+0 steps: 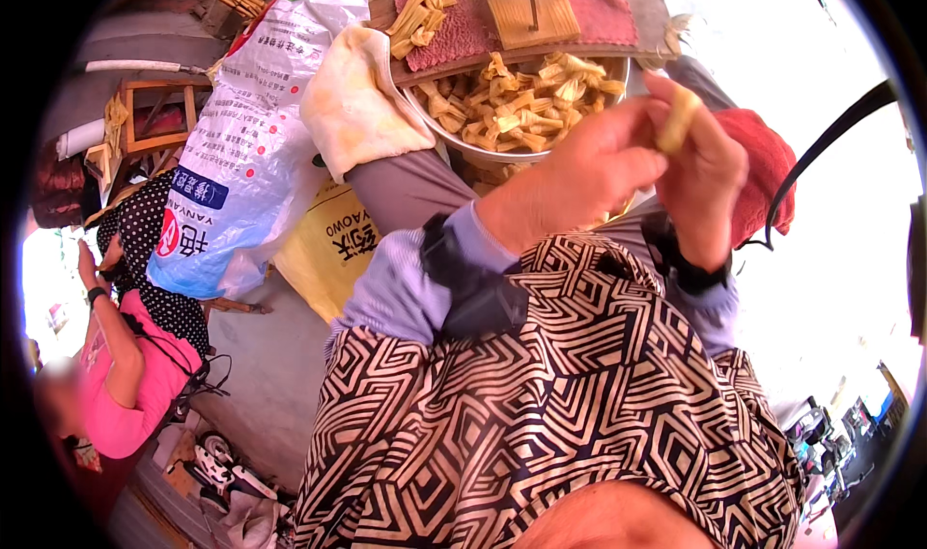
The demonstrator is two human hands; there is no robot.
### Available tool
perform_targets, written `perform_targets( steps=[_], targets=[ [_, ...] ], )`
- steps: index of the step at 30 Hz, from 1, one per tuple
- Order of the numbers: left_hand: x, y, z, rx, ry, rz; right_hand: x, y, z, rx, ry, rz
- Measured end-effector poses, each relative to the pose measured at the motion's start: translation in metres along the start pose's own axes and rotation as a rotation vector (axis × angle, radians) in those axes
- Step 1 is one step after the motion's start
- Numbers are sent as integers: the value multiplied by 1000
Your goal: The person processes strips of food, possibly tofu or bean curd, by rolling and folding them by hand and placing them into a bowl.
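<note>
My left hand and my right hand meet above my lap, over the right rim of the basin. A small rolled yellowish strip, seemingly corn husk, is pinched in my right hand's fingers. My left fingertips are bent close against it; whether they grip it I cannot tell. Beyond my hands, a metal basin holds many folded dried husk pieces. Behind the basin, a wooden block with an upright metal spike rests on a red cloth over a board. More husk pieces lie on that cloth.
A pale cloth covers my left knee and a red cloth lies by my right. To the left are a white printed sack, a yellow sack, a wooden frame and a seated person in pink.
</note>
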State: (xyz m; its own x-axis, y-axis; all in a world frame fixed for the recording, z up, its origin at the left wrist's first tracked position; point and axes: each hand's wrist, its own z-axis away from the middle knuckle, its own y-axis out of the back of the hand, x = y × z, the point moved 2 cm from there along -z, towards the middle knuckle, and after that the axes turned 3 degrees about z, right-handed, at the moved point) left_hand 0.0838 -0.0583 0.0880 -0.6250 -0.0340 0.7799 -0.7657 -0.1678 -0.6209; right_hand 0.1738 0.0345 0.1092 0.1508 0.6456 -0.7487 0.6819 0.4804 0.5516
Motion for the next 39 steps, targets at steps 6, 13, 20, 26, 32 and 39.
perform_targets(
  steps=[6,13,20,26,32,39],
  targets=[
    [-43,46,-4,137,242,207,45,-29,13,-203,12,379],
    [-54,83,-5,110,200,-684,67,-39,21,-355,-42,405],
    [-33,57,9,202,-514,-1557,91,-56,44,-615,-949,-865],
    [-43,55,15,162,-440,-983,86,-71,51,-525,-980,-1540],
    [-29,39,2,349,-388,-1034,65,-58,33,-256,-416,-497],
    [-36,46,-15,487,-236,-693,58,-45,27,10,-309,-459]
  ],
)
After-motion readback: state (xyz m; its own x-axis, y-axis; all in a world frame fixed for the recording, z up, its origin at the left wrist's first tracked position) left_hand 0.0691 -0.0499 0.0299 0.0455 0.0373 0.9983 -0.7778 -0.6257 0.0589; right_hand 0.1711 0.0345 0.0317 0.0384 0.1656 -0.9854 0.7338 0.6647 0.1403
